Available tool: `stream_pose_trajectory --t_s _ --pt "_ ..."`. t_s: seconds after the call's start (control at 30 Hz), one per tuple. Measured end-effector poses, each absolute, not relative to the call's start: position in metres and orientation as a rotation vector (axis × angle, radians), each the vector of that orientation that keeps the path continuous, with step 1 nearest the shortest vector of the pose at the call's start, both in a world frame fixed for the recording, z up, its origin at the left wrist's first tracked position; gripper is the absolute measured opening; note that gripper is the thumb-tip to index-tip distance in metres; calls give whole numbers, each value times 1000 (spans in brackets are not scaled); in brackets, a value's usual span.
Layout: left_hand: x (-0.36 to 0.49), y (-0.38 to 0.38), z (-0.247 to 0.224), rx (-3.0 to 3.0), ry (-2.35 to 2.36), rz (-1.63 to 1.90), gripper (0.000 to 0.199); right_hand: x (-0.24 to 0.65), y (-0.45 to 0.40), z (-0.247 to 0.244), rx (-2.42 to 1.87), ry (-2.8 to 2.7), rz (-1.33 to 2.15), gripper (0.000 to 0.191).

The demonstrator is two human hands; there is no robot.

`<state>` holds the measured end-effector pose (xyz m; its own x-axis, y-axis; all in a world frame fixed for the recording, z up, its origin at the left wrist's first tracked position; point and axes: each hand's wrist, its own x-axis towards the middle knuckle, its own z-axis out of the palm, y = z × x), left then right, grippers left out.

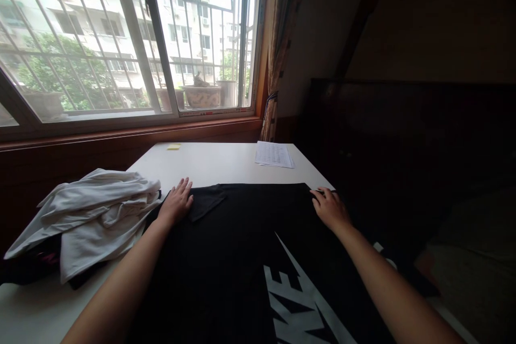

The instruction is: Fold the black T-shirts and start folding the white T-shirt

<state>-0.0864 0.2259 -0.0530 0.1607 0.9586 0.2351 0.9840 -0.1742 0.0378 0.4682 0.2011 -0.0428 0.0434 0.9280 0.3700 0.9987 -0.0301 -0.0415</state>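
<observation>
A black shirt (237, 242) with a large pale logo is spread over the white table (209, 164). On its far left part, beside a folded-over dark flap of cloth (206, 201), my left hand (176, 203) lies flat with its fingers stretched out. My right hand (331, 207) rests on the far right part of the shirt, fingers apart and slightly bent. Neither hand shows anything gripped in it. The near end of the shirt runs out of view at the bottom.
A heap of white and dark clothes (105, 209) lies on the left of the table. Toward the back are a yellow note (173, 147) and printed papers (274, 155). A barred window and a tied curtain (274, 64) stand beyond; dark cloth lies at the right.
</observation>
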Motion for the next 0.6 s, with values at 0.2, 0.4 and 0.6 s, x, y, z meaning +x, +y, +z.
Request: stream_pose_trajectory --t_s 0.2,0.4,0.6 --pt "-84 189 -29 -2367 -1657 -516 52 465 123 -32 -1709 -2065 -205 42" --pt "-66 64 -4 -2816 -1312 -284 55 465 37 -47 -1540 -2312 -106 52" --pt "-49 -30 -17 -2876 -1183 -294 69 469 10 -72 -1537 -2358 -160 53"
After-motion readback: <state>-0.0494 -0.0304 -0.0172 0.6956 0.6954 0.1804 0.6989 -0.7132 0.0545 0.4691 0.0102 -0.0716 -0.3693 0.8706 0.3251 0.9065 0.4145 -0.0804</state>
